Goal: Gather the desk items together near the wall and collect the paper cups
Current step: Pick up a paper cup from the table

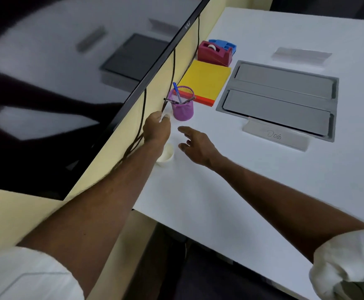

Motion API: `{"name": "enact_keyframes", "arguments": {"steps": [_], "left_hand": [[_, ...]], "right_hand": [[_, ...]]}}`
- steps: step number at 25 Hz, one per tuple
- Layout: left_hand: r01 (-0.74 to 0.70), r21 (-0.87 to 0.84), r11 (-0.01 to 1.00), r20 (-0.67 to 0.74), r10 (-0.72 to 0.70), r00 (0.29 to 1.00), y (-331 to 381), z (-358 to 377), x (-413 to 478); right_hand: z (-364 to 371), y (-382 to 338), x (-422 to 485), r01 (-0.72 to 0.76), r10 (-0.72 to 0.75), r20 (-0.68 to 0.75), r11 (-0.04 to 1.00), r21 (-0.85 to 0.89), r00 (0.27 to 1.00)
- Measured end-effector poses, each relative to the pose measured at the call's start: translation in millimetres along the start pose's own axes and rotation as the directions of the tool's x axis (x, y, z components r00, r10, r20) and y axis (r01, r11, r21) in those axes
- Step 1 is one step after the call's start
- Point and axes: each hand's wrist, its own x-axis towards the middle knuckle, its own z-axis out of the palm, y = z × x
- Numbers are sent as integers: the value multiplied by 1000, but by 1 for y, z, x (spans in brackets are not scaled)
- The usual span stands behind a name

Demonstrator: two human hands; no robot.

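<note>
Left hand: its fingers are curling round a small white thing right by the wall, most likely a paper cup, though only a sliver is showing.
Right hand: hovering over the bench, fingers spread and holding nothing.
Second cup: sitting on the bench under the left wrist, close to the wall.
Risk, cables: they are hanging against the left hand, so a lifting hand is likely snagging them and tugging the screen.
Risk, pen holder: standing just beside the left knuckles, so a careless sweep is probably tipping it and scattering its contents.
Risk, second cup: the forearm is passing over it, so a dropped wrist is likely crushing it or knocking it away.
Pen holder contents: it is holding a blue pen and a few dark things leaning across the rim.
Second cup contents: its mouth is showing pale and seemingly empty.
Red tape dispenser: carrying a roll of tape.
</note>
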Motion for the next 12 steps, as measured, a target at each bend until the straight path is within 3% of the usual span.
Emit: {"name": "enact_keyframes", "arguments": {"steps": [4, 8, 12], "left_hand": [[-81, 23, 996, -30, 82, 996, -31, -35, -29], [-117, 159, 980, 106, 101, 989, -74, -55, -54], [-108, 141, 984, 241, 72, 968, -103, -53, -57]], "right_hand": [[17, -10, -10, 69, -63, 60, 993, -101, 996], [35, -10, -13, 110, -94, 88, 976, -189, 992], [46, -11, -12, 121, -111, 59, 972, -203, 992]]}}
